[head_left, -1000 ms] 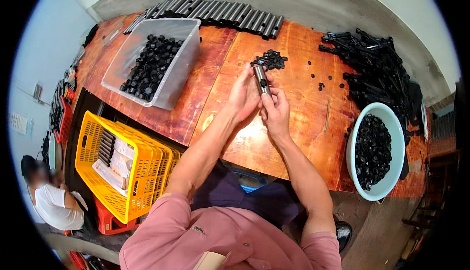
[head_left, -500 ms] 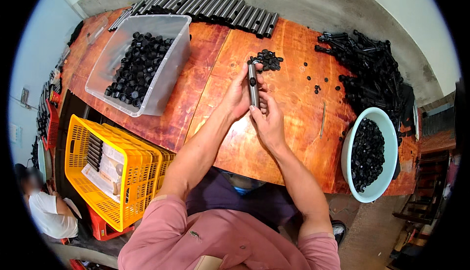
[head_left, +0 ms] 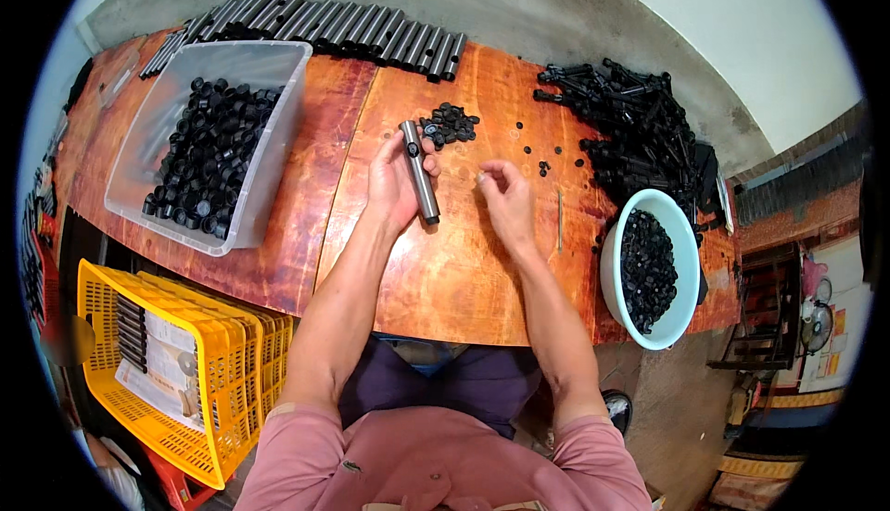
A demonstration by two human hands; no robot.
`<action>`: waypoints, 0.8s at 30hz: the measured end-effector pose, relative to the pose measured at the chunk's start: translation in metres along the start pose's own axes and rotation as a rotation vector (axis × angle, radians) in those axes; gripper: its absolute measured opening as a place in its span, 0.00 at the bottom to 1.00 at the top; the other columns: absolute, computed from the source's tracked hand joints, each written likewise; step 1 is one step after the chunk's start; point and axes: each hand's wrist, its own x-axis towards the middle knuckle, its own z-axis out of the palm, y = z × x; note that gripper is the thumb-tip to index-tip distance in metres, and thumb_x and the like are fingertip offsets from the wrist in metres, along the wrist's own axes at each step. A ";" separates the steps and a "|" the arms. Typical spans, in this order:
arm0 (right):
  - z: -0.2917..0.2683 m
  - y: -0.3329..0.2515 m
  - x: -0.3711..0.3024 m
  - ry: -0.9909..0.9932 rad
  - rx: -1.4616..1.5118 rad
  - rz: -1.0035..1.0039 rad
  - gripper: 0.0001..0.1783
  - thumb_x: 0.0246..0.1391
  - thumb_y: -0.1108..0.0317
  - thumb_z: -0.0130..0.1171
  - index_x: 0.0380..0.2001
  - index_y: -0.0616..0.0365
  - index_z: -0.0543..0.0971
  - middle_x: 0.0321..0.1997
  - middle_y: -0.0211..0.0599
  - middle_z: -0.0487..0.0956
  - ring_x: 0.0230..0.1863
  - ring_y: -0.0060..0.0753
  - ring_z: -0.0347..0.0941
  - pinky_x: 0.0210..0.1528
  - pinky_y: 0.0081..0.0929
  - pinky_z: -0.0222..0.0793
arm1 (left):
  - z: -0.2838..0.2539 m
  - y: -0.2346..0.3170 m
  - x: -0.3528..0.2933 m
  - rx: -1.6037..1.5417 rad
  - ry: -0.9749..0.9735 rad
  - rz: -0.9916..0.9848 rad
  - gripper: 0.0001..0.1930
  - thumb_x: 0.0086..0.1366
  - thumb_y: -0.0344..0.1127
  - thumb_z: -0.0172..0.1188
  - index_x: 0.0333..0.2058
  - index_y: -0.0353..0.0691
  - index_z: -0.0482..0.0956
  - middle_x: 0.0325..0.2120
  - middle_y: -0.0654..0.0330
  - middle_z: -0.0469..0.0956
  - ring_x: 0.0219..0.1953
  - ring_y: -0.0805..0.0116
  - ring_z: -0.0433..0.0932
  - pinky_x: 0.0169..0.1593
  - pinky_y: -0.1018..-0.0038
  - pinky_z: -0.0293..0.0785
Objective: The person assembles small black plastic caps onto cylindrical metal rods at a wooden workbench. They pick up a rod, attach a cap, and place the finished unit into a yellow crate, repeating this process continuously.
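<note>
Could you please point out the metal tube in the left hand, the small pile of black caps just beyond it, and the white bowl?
metal tube [head_left: 420,176], head view, middle of its shaft.
small pile of black caps [head_left: 449,125], head view, centre of the heap.
white bowl [head_left: 608,275], head view, its near-left rim.

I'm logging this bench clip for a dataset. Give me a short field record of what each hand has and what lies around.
left hand: holds a grey metal tube, grip around its middle
right hand: fingers pinched together, apart from the tube; whether anything is in them cannot be told
nearest: small pile of black caps
left side: clear bin of black parts
right side: white bowl of black parts
surface: wooden table
</note>
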 end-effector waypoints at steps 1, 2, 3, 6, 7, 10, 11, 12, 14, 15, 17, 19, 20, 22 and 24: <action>-0.004 -0.003 0.012 -0.025 -0.099 -0.022 0.11 0.57 0.72 0.61 0.41 0.67 0.81 0.33 0.40 0.83 0.34 0.29 0.79 0.38 0.28 0.75 | 0.000 0.002 0.001 -0.025 -0.009 0.023 0.16 0.72 0.49 0.47 0.48 0.46 0.72 0.31 0.65 0.74 0.27 0.70 0.71 0.31 0.71 0.67; -0.005 -0.006 0.023 -0.050 -0.198 -0.045 0.10 0.57 0.73 0.60 0.41 0.66 0.81 0.33 0.43 0.84 0.33 0.35 0.80 0.39 0.32 0.75 | -0.001 0.005 0.000 -0.050 -0.018 0.048 0.16 0.72 0.49 0.47 0.48 0.46 0.72 0.32 0.65 0.74 0.27 0.70 0.71 0.31 0.70 0.67; -0.006 -0.004 0.036 -0.035 -0.270 -0.073 0.10 0.56 0.73 0.60 0.41 0.65 0.81 0.33 0.45 0.84 0.34 0.39 0.80 0.40 0.34 0.75 | -0.001 0.006 -0.001 -0.080 -0.044 0.060 0.14 0.71 0.47 0.49 0.47 0.45 0.73 0.32 0.64 0.75 0.28 0.69 0.72 0.33 0.70 0.70; -0.002 -0.002 0.068 -0.024 -0.467 -0.169 0.11 0.54 0.74 0.61 0.42 0.64 0.82 0.37 0.47 0.82 0.37 0.45 0.80 0.42 0.37 0.75 | -0.010 0.007 0.007 -0.189 0.030 0.166 0.13 0.70 0.45 0.51 0.45 0.44 0.74 0.32 0.62 0.76 0.29 0.69 0.73 0.35 0.70 0.73; -0.002 -0.002 0.075 -0.039 -0.523 -0.198 0.12 0.54 0.75 0.61 0.43 0.64 0.81 0.38 0.47 0.82 0.38 0.43 0.80 0.42 0.36 0.75 | -0.011 0.008 0.008 -0.208 0.017 0.177 0.12 0.70 0.43 0.52 0.43 0.43 0.75 0.31 0.61 0.76 0.30 0.68 0.73 0.37 0.71 0.75; 0.009 -0.004 0.085 -0.098 -0.534 -0.277 0.13 0.51 0.74 0.64 0.42 0.62 0.82 0.39 0.45 0.79 0.41 0.45 0.78 0.44 0.38 0.73 | -0.016 0.008 0.008 -0.165 0.016 0.164 0.12 0.71 0.46 0.51 0.41 0.46 0.75 0.31 0.61 0.76 0.30 0.67 0.73 0.35 0.70 0.71; 0.012 -0.004 0.081 -0.111 -0.553 -0.314 0.12 0.50 0.74 0.64 0.41 0.62 0.82 0.38 0.45 0.79 0.42 0.48 0.77 0.45 0.40 0.72 | -0.018 0.009 0.009 -0.157 0.020 0.168 0.12 0.71 0.47 0.51 0.40 0.47 0.75 0.32 0.61 0.76 0.30 0.66 0.73 0.35 0.69 0.69; 0.015 -0.008 0.073 -0.122 -0.573 -0.344 0.12 0.49 0.74 0.65 0.39 0.61 0.82 0.37 0.45 0.78 0.43 0.50 0.77 0.46 0.43 0.71 | -0.018 0.008 0.009 -0.151 0.032 0.175 0.12 0.71 0.47 0.51 0.40 0.47 0.75 0.32 0.61 0.76 0.30 0.66 0.73 0.35 0.70 0.70; 0.016 -0.001 0.069 -0.102 -0.631 -0.420 0.10 0.48 0.73 0.66 0.37 0.60 0.82 0.36 0.44 0.77 0.43 0.51 0.75 0.45 0.44 0.71 | -0.017 0.007 0.009 -0.137 0.055 0.186 0.11 0.71 0.47 0.51 0.40 0.47 0.74 0.32 0.61 0.76 0.30 0.66 0.73 0.35 0.70 0.70; 0.016 0.002 0.066 -0.086 -0.647 -0.436 0.10 0.48 0.73 0.66 0.36 0.60 0.82 0.35 0.44 0.77 0.43 0.51 0.75 0.44 0.43 0.70 | -0.015 0.008 0.008 -0.130 0.058 0.185 0.12 0.71 0.47 0.51 0.40 0.46 0.74 0.32 0.60 0.76 0.30 0.66 0.73 0.35 0.69 0.70; 0.011 0.005 0.059 -0.077 -0.699 -0.442 0.09 0.48 0.72 0.66 0.35 0.60 0.82 0.35 0.44 0.77 0.41 0.50 0.75 0.43 0.42 0.70 | -0.016 0.006 0.011 -0.137 0.034 0.176 0.12 0.72 0.46 0.50 0.40 0.45 0.74 0.32 0.60 0.76 0.30 0.65 0.73 0.35 0.69 0.71; 0.006 0.002 0.049 -0.102 -0.765 -0.424 0.09 0.50 0.71 0.67 0.35 0.60 0.82 0.36 0.44 0.77 0.37 0.47 0.75 0.41 0.40 0.70 | -0.016 0.007 0.010 -0.124 0.028 0.171 0.13 0.72 0.47 0.50 0.40 0.43 0.73 0.32 0.60 0.77 0.30 0.65 0.74 0.36 0.68 0.71; 0.004 -0.001 0.045 -0.115 -0.744 -0.402 0.08 0.50 0.71 0.66 0.35 0.60 0.82 0.36 0.44 0.77 0.38 0.47 0.75 0.42 0.40 0.71 | -0.016 0.007 0.009 -0.125 0.033 0.157 0.13 0.72 0.47 0.50 0.40 0.44 0.73 0.32 0.60 0.77 0.30 0.65 0.74 0.35 0.68 0.71; 0.001 -0.006 0.038 -0.136 -0.702 -0.355 0.08 0.50 0.71 0.66 0.35 0.61 0.82 0.36 0.44 0.77 0.38 0.47 0.76 0.42 0.39 0.71 | -0.013 0.008 0.007 -0.126 0.039 0.125 0.13 0.72 0.47 0.49 0.39 0.44 0.73 0.33 0.60 0.77 0.30 0.65 0.74 0.35 0.68 0.71; -0.001 -0.013 0.034 -0.133 -0.642 -0.299 0.08 0.50 0.72 0.65 0.34 0.61 0.81 0.35 0.46 0.77 0.40 0.51 0.76 0.43 0.43 0.71 | -0.014 0.006 0.007 -0.114 0.030 0.112 0.13 0.72 0.48 0.49 0.39 0.44 0.73 0.33 0.60 0.77 0.30 0.66 0.74 0.35 0.69 0.71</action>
